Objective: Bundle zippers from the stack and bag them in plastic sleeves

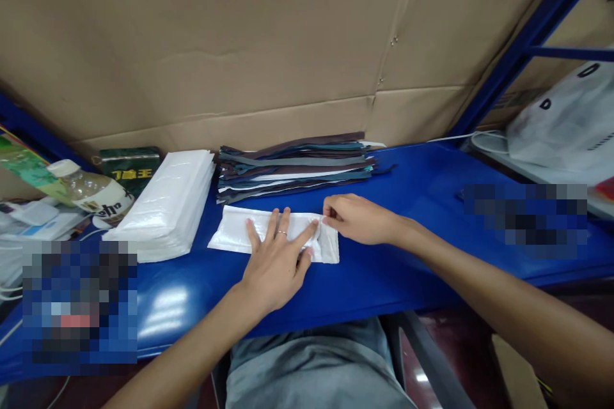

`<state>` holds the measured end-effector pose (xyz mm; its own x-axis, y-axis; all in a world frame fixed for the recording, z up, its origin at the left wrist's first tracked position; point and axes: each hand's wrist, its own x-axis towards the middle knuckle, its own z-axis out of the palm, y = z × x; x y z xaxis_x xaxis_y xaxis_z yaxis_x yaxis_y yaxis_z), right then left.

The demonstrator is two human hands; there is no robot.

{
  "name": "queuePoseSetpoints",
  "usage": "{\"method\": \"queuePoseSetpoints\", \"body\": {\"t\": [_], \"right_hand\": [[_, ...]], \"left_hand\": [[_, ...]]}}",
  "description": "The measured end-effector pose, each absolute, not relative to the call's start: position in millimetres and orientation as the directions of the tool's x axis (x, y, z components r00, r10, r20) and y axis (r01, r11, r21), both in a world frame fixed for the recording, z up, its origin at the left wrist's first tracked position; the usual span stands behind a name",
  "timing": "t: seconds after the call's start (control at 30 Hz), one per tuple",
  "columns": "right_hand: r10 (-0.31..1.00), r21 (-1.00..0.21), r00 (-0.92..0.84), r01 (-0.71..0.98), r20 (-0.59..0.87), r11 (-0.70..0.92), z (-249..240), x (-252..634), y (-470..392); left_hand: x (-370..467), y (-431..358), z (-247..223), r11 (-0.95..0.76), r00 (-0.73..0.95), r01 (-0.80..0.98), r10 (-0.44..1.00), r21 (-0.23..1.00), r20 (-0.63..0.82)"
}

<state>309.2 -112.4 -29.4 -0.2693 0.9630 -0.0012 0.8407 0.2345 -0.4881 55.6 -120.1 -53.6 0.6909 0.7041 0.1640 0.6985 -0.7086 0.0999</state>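
Note:
A white padded envelope [235,230] lies flat on the blue table in front of me, its flap end toward the right. My left hand [278,262] rests on it with fingers spread, a ring on one finger. At the flap [329,248], my right hand [357,217] has thumb and fingertips pinched together at the envelope's upper right edge. Exactly what part the fingertips grip is partly hidden. Behind the envelope lies a bundle of dark zippers [292,169], with a few white strips among them. Left of the envelope is a stack of similar white padded envelopes [163,204].
A drink bottle [96,192] leans at the left beside a dark green box [129,166]. Cardboard [240,38] walls off the back. A white plastic bag [566,121] sits on a shelf at the right, by a blue metal frame [518,61]. Blurred patches hide items at both sides.

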Motion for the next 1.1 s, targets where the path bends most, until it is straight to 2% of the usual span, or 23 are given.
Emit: {"method": "queuePoseSetpoints", "body": {"t": [0.07, 0.17, 0.3, 0.4, 0.5, 0.57, 0.7, 0.83, 0.97, 1.1], "right_hand": [[0.969, -0.653, -0.246, 0.739, -0.035, 0.164, -28, 311, -108], [0.970, -0.885, -0.227, 0.464, -0.085, 0.031, -31, 314, -103], [0.952, -0.980, -0.275, 0.182, -0.133, -0.084, -40, 318, -100], [0.932, -0.993, -0.353, 0.110, -0.087, -0.051, -48, 317, -99], [0.939, -0.969, -0.338, 0.202, 0.066, 0.140, -53, 312, -100], [0.932, -0.907, -0.314, 0.312, 0.182, 0.282, -53, 308, -103], [0.882, -0.705, -0.354, 0.536, 0.313, 0.465, -51, 303, -108], [0.786, -0.541, -0.498, 0.573, 0.368, 0.616, -53, 306, -108], [0.744, -0.482, -0.558, 0.569, 0.368, 0.666, -55, 310, -109], [0.742, -0.509, -0.588, 0.553, 0.322, 0.660, -48, 314, -113]], "left_hand": [[55, -121, -53, -0.723, 0.693, 0.683, 0.687, 0.104, 0.219], [53, -120, -51, -0.767, 0.703, 0.635, 0.625, 0.097, 0.339], [53, -117, -48, -0.865, 0.780, 0.492, 0.489, 0.101, 0.390], [53, -116, -46, -0.884, 0.789, 0.442, 0.464, 0.152, 0.403], [52, -116, -45, -0.876, 0.734, 0.424, 0.482, 0.231, 0.479], [52, -115, -45, -0.886, 0.723, 0.400, 0.463, 0.236, 0.512], [51, -113, -43, -0.941, 0.812, 0.330, 0.325, 0.079, 0.485], [51, -113, -37, -0.935, 0.867, 0.339, 0.265, -0.109, 0.422], [56, -115, -28, -0.879, 0.935, 0.300, 0.194, -0.371, 0.296], [57, -111, -26, -0.855, 0.945, 0.282, 0.171, -0.435, 0.278]]}}
